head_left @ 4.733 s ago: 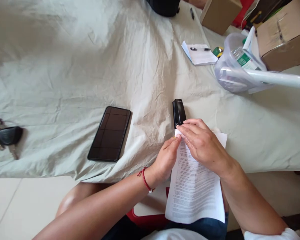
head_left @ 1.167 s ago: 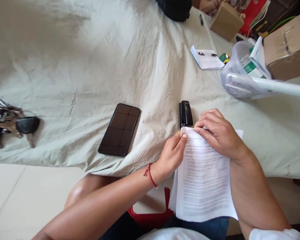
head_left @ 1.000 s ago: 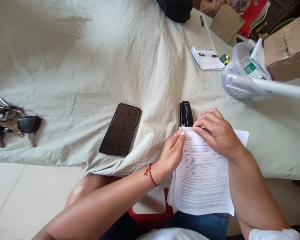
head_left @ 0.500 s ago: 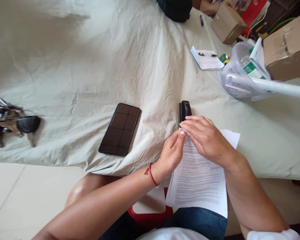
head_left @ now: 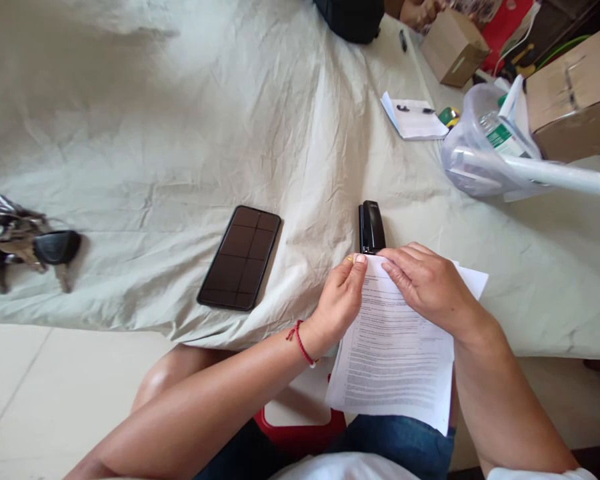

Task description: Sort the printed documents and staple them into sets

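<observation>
Printed paper sheets (head_left: 397,353) hang from my two hands over my lap, their top edge at the front part of the bed-like cloth surface. My left hand (head_left: 344,293) pinches the top left corner, thumb on the upper face. Along the top edge, my right hand (head_left: 427,283) grips the sheets with its thumb on the print and fingers behind. Just beyond the top edge lies a black stapler (head_left: 371,228), its near end close to my fingertips. A second sheet's corner (head_left: 475,281) shows behind my right hand.
To the left lie a black phone (head_left: 240,259) and a bunch of keys (head_left: 27,243). At right are a plastic bag (head_left: 473,157), a notepad (head_left: 415,120), a tape measure (head_left: 449,117) and cardboard boxes (head_left: 575,93). Another person's hand (head_left: 423,13) shows at the top.
My right hand has moved away from my left thumb, right and slightly down along the top edge. More of the stapler and the paper's top edge shows.
</observation>
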Demonstrator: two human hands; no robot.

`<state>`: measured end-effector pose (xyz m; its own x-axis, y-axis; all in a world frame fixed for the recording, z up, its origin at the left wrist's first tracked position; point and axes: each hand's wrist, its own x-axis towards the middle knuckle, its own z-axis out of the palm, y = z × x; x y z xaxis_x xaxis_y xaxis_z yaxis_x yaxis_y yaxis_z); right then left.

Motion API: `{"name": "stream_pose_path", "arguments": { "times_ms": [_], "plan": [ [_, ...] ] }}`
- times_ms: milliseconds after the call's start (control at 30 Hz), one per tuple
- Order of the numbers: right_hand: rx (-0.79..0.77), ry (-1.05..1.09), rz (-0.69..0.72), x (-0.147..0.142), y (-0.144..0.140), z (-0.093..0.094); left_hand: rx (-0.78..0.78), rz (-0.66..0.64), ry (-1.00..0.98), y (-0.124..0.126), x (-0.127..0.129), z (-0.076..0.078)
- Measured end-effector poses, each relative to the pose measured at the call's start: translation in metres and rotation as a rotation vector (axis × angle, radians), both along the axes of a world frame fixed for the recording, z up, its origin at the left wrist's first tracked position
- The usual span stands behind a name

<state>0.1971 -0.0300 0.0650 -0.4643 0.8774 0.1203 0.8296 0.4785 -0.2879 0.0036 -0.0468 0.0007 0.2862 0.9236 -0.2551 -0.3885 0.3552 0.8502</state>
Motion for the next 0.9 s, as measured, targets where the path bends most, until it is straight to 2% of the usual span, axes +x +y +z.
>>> {"name": "stream_pose_path", "arguments": {
  "times_ms": [133, 333, 500, 633, 733, 900],
  "plan": [
    [-0.047, 0.106, -0.018, 0.011, 0.001, 0.011, -0.071, -0.119, -0.066, 0.005, -0.005, 0.004],
    [-0.005, 0.192, -0.254, 0.027, 0.000, 0.027, 0.020, -0.302, -0.037, -0.003, 0.001, 0.001],
    [-0.032, 0.196, -0.314, 0.034, 0.001, 0.028, -0.101, -0.442, -0.135, -0.007, 0.005, -0.001],
    [-0.045, 0.201, -0.427, 0.042, 0.002, 0.034, -0.146, -0.566, -0.008, -0.002, 0.000, 0.000],
    [-0.088, 0.197, -0.432, 0.046, 0.002, 0.038, -0.203, -0.580, 0.017, -0.001, -0.003, 0.002],
    [-0.140, 0.232, -0.424, 0.042, 0.002, 0.038, -0.393, -0.584, -0.227, -0.005, -0.001, 0.009]
  ]
}}
